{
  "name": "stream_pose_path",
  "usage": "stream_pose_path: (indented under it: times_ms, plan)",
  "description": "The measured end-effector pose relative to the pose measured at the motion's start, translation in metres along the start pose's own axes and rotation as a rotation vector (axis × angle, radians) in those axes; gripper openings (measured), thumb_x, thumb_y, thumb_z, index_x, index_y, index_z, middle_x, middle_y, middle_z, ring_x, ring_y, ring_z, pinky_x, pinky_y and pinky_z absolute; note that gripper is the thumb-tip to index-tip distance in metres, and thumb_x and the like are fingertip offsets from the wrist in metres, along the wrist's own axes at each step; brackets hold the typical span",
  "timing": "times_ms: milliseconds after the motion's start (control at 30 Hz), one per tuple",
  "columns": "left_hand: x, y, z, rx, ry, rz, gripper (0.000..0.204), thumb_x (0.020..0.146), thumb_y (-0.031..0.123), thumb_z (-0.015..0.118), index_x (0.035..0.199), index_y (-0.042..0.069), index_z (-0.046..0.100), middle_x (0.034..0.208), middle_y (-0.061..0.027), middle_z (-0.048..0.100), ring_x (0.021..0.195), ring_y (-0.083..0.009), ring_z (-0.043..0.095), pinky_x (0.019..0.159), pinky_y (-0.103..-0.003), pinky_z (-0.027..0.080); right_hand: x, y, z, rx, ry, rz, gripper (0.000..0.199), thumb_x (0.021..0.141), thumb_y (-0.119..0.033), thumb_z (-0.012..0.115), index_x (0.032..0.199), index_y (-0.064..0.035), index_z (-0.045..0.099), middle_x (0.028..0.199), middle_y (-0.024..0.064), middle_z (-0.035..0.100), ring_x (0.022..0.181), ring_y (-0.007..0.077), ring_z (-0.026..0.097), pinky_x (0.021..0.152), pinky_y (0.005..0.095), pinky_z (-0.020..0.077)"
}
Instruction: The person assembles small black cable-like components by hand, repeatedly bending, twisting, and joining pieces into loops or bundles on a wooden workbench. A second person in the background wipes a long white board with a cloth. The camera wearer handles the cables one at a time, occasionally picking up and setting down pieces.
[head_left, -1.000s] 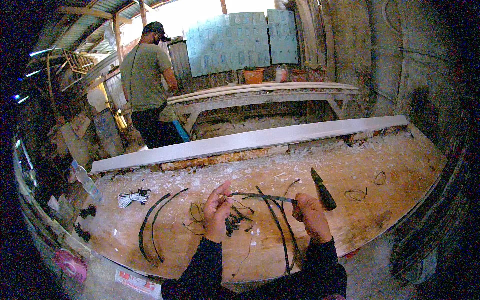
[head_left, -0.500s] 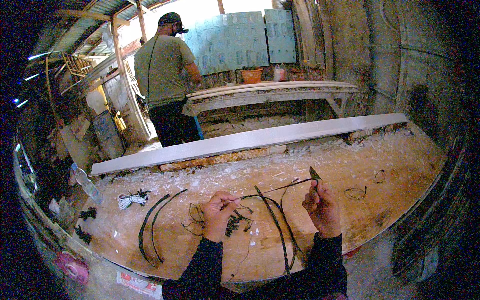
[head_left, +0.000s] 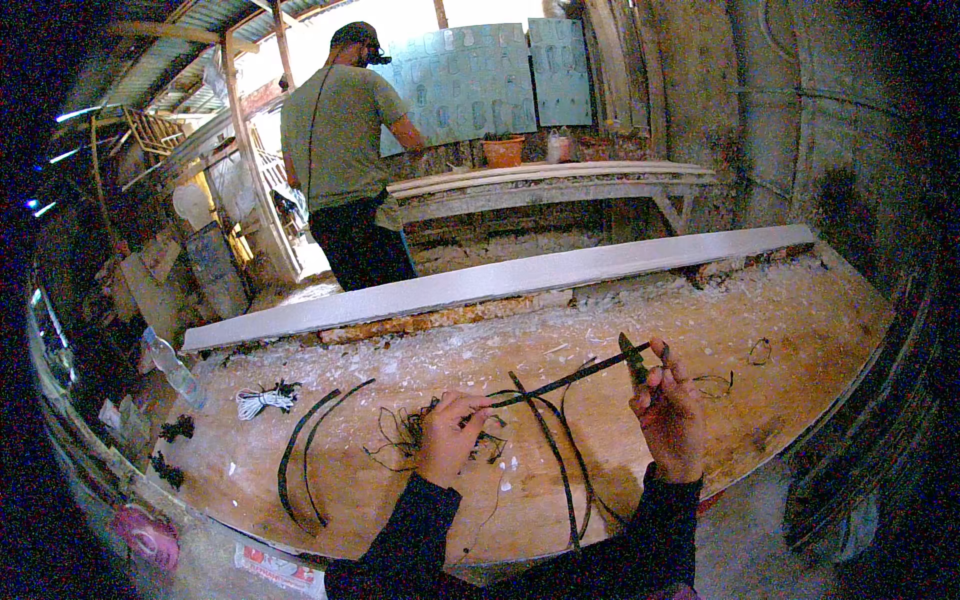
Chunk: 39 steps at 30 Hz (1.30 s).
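Black and thin, a strip (head_left: 560, 383) runs taut between the person's two hands above a wooden table (head_left: 800, 330) dusted with pale chips. On the left hand (head_left: 448, 438) the fingers (head_left: 470, 405) are curled shut, pinching the lower end of the strip between thumb and forefinger. The right hand (head_left: 668, 420) is raised higher and further right, its fingers closed around a dark knife (head_left: 633, 358) whose blade points up and away; the upper end of the strip meets the blade there, though whether the fingertips also press the strip cannot be told. The strip slopes upward from left to right, lifted clear of the table. Below and between the hands, several more long dark strips (head_left: 560, 460) lie on the table, curving toward the near edge, and a tangle of thin black shavings (head_left: 405, 435) sits just beside the left hand. Further left lie two curved dark strips (head_left: 300, 465) side by side, and near them a small bundle of white cord (head_left: 262, 400). A small loop of thin wire (head_left: 760, 350) lies to the right, apart from the hands. Across the far side of the table rests a long pale plank (head_left: 500, 282). Beyond it another person (head_left: 345, 150) in a green shirt and dark cap stands with their back turned, facing a second bench (head_left: 545, 185) that carries an orange pot (head_left: 503, 151).
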<state>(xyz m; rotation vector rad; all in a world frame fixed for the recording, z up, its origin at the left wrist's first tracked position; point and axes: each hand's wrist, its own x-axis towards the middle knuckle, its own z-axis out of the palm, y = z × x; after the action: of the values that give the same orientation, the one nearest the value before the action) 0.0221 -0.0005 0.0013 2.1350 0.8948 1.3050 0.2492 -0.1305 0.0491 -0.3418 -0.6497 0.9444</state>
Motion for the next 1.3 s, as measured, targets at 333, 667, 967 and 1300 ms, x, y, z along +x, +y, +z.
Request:
stream_pose_path:
  times_ms: [333, 667, 967, 1300]
  plan:
    - [-0.001, -0.008, 0.004, -0.013, -0.036, -0.059, 0.012, 0.075, 0.007, 0.061, 0.086, 0.003, 0.062, 0.083, -0.0098, 0.061, 0.076, -0.0224, 0.059, 0.067, -0.027, 0.046, -0.021, -0.011, 0.022, -0.114, -0.077, -0.107, 0.05, 0.08, -0.014, 0.058, 0.122, 0.0012, 0.037, 0.074, 0.0041, 0.058, 0.058, 0.0152, 0.053, 0.053, 0.0251, 0.0403]
    - [-0.001, 0.006, 0.0, -0.058, 0.0, -0.083, 0.015, 0.077, 0.013, 0.062, 0.086, 0.001, 0.063, 0.083, -0.0087, 0.062, 0.076, -0.0198, 0.059, 0.066, -0.027, 0.046, -0.035, -0.005, 0.039, -0.18, -0.057, -0.186, 0.041, 0.08, -0.014, 0.058, 0.116, -0.0002, 0.043, 0.072, 0.0064, 0.06, 0.063, 0.0191, 0.059, 0.049, 0.0289, 0.045]
    - [-0.004, -0.005, 0.009, -0.587, -0.132, -0.447, 0.019, 0.079, 0.018, 0.063, 0.09, 0.003, 0.063, 0.076, 0.0008, 0.06, 0.066, -0.0067, 0.055, 0.05, -0.019, 0.041, -0.013, 0.052, 0.034, -0.566, -0.069, 0.13, 0.01, 0.081, -0.009, 0.057, 0.083, -0.0052, 0.049, 0.079, 0.0086, 0.061, 0.076, 0.017, 0.06, 0.071, 0.0292, 0.0478]
    - [-0.008, 0.011, 0.01, -0.759, -0.162, -0.527, 0.019, 0.077, 0.014, 0.064, 0.092, 0.003, 0.062, 0.075, 0.0016, 0.061, 0.058, -0.0038, 0.051, 0.045, -0.017, 0.037, -0.011, 0.089, 0.023, -0.792, -0.092, 0.183, 0.01, 0.075, -0.007, 0.065, 0.083, -0.0039, 0.059, 0.077, -0.0008, 0.059, 0.069, 0.0068, 0.053, 0.065, 0.0207, 0.0429]
